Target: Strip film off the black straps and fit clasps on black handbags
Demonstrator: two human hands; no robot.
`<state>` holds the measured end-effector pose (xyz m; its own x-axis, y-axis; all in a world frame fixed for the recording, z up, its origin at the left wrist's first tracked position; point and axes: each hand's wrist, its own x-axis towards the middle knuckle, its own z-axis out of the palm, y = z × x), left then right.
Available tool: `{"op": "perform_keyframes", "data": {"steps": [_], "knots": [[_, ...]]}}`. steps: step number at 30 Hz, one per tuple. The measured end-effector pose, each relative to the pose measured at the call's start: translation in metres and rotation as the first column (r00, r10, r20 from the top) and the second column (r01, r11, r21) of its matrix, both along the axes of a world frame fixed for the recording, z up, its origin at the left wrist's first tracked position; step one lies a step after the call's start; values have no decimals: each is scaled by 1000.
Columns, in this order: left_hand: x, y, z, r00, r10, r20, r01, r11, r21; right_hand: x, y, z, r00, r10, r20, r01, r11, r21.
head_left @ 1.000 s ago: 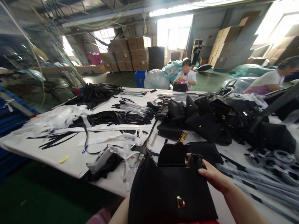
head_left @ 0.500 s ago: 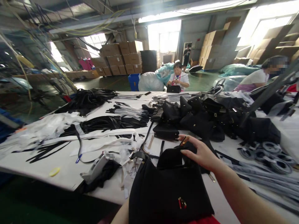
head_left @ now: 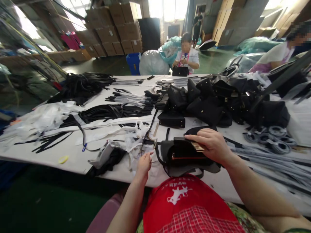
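- Location: black handbag (head_left: 167,169), lower centre of the frame, resting on the table (head_left: 75,165), mouth open toward the wearer.
- Right hand (head_left: 206,140): grasping the bag's upper edge, fingers over it beside the gold-coloured plate (head_left: 198,147).
- Left hand (head_left: 145,163): fingers curled, beside the strap ring (head_left: 155,143) at the bag's left end; whether it grips anything cannot be determined.
- Handling (judged): light, soft-walled, liable to sag when lifted by one edge; the plate is probably rigid, smooth and easily scratched.
- Grip points (judged): take the rim near the plate and the opposite end near the ring; avoid pulling on the zip (head_left: 184,158).
- Bag interior: dark, with the zip across it; no loose contents discernible.
- Other containers: stacked cardboard boxes (head_left: 119,29), upper left of centre, contents hidden; blue bin (head_left: 133,63), upper centre-left, contents not visible; translucent sack (head_left: 153,63) beside it, bulging, contents unclear.
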<state>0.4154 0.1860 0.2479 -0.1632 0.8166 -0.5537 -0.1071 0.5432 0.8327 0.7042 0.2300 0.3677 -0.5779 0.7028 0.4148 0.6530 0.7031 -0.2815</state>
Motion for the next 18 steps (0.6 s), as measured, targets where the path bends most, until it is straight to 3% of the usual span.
{"op": "perform_keyframes", "data": {"steps": [2,4,6,9,11,14,18], "knots": [[3,-10,12,996,42,-73,-33,992,125,-4,-6,-11,996,31,80,-32,999,13],[9,-19,35,977,-4,-212,79,934,348,-8,-13,-24,988,45,144,-50,998,26],[20,-26,62,915,-130,-383,322,807,494,-10,-19,-36,985,12,173,-25,997,72],[35,-32,88,786,-219,-578,578,591,562,-7,-25,-47,984,-50,168,20,985,173],[43,-33,93,718,-181,-672,658,491,571,-4,-28,-49,985,-55,162,21,978,206],[49,-32,89,620,-113,-776,748,383,542,-1,-30,-48,987,-64,150,32,978,208],[56,-31,86,504,-7,-864,824,306,478,-5,-30,-46,981,-93,170,57,977,204]]}}
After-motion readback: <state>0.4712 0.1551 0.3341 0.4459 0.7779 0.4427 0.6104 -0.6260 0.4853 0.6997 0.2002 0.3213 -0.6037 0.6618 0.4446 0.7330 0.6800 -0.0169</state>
